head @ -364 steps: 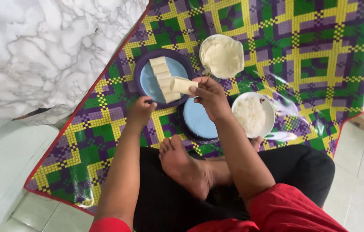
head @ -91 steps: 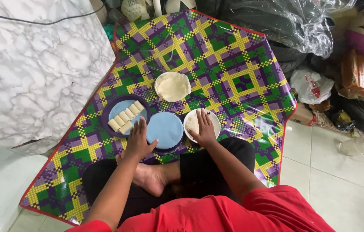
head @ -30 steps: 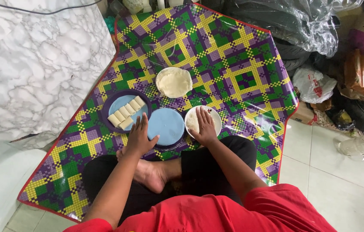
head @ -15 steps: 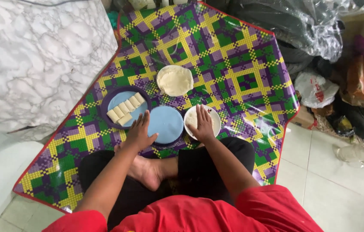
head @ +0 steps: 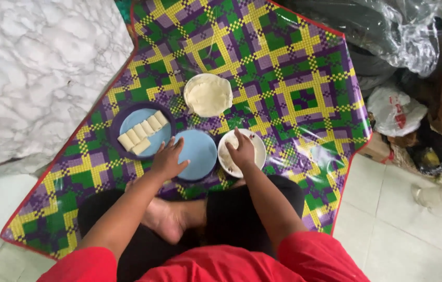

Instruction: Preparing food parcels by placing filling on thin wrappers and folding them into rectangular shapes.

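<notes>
I see my left hand (head: 168, 161) resting with fingers spread on the empty blue plate (head: 196, 154). Just right of that plate, my right hand (head: 242, 151) reaches into the white bowl (head: 256, 151), fingers together; I judge lifting filling comes next

Mat (head: 283, 78): purple, green, yellow plaid, red edge. Empty plate (head: 200, 149): pale blue. Second plate (head: 127, 117): blue, dark rim, cream rolls (head: 141, 133). Bowl (head: 256, 151): white. Dough stack (head: 208, 95): cream. Sleeves (head: 315, 258): red. Slab (head: 33, 68): white-grey marble pattern.

left hand (head: 168, 159) on blue plate (head: 196, 154); right hand (head: 242, 150) in white bowl (head: 256, 151) (filling)
</notes>
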